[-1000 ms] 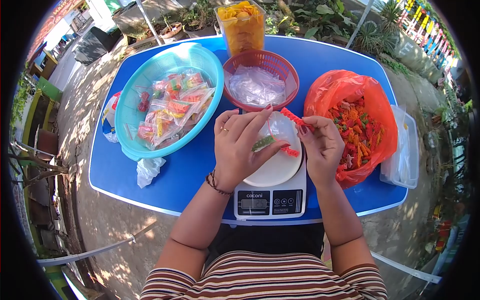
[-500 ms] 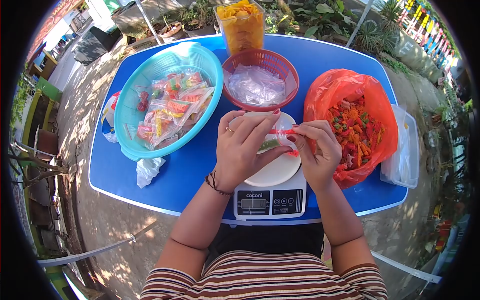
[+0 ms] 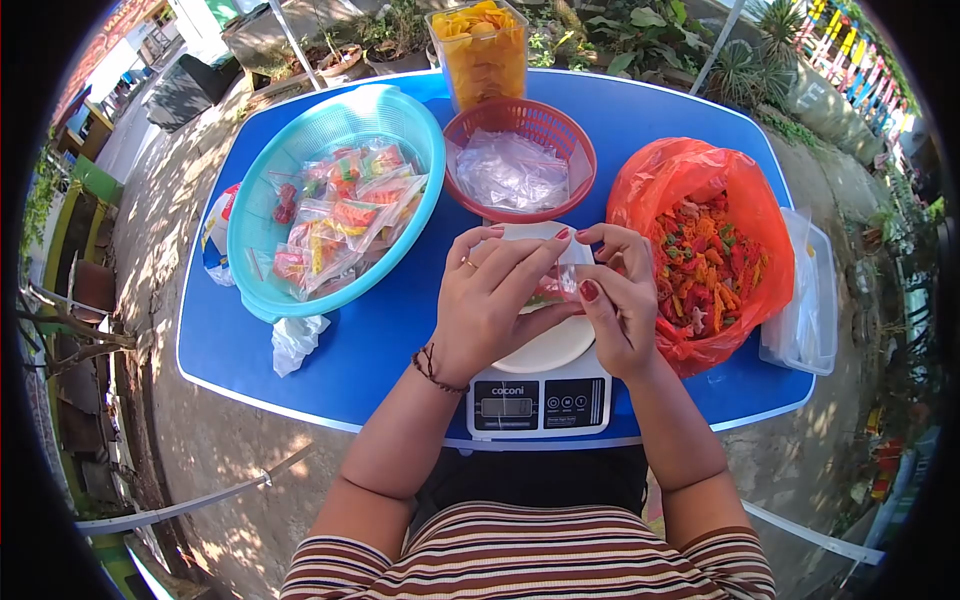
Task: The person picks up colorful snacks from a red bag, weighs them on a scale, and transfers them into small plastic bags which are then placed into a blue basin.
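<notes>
A small clear plastic bag (image 3: 567, 283) with red and green bits in it is held between my two hands, above the white plate of a kitchen scale (image 3: 541, 403). My left hand (image 3: 495, 285) closes its fingers and thumb round the bag's left side, hiding much of it. At the bag's right edge is my right hand (image 3: 625, 305), its thumb and fingers pinching the plastic. Right of it, an open red plastic bag (image 3: 640, 180) holds loose, colourful twisted snack pieces (image 3: 705, 260).
A turquoise basket (image 3: 262, 290) of filled small bags (image 3: 350, 210) stands at left. Behind the scale, a red basket (image 3: 520, 215) holds clear bags (image 3: 510, 170), with a tub of yellow chips (image 3: 485, 55) beyond. A clear container (image 3: 822, 300) lies far right, crumpled plastic (image 3: 298, 343) left.
My right hand has shifted slightly left, closer to my left hand, and now pinches the bag's edge. The red pieces seen at its fingertips earlier no longer show there.
</notes>
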The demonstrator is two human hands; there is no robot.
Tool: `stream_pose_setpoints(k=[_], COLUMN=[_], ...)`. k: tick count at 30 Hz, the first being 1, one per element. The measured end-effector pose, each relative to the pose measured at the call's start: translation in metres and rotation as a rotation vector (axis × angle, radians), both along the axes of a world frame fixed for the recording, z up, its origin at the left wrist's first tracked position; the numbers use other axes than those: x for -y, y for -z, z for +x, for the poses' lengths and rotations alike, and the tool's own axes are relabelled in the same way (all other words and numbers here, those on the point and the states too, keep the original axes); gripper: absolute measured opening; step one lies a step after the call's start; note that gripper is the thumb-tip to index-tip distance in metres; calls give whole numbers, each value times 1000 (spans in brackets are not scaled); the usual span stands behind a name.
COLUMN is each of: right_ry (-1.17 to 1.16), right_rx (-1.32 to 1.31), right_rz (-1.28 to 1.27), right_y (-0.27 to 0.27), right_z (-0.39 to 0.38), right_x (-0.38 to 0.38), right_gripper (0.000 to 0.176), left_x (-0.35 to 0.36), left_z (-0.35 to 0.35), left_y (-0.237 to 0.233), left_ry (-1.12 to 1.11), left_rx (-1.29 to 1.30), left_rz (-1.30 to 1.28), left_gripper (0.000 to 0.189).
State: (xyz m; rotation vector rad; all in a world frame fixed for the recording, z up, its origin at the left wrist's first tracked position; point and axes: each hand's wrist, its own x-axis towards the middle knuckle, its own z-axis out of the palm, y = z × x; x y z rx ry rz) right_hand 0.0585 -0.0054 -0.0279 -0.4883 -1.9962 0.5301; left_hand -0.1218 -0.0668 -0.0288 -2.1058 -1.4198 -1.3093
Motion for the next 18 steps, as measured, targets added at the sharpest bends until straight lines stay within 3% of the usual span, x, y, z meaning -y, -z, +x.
stream_pose_setpoints(k=[6,7,10,11,14,18], right_ry=[32,60,154,144,111,98], right_rx=[-236,-136,277,354,410,259], right_rz=[-325,-457,-40,-59,-9,-99], right_y=[5,5,1,-4,4,9], right_z=[-5,0,0,0,-2,-5], right_x=[4,1,-5,-1,1,-2], right_gripper=[20,23,27,31,32,22], left_x=[1,1,0,1,0,0], left_z=[-1,-2,-5,-6,-4,-3], left_y=[2,2,2,2,2,3], left_ry=[-96,-117,-160,-162,-156,-140], left_rx=[31,40,59,58,53,51], left_rz=[5,14,28,22,19,4], left_gripper=[65,66,66,66,65,72])
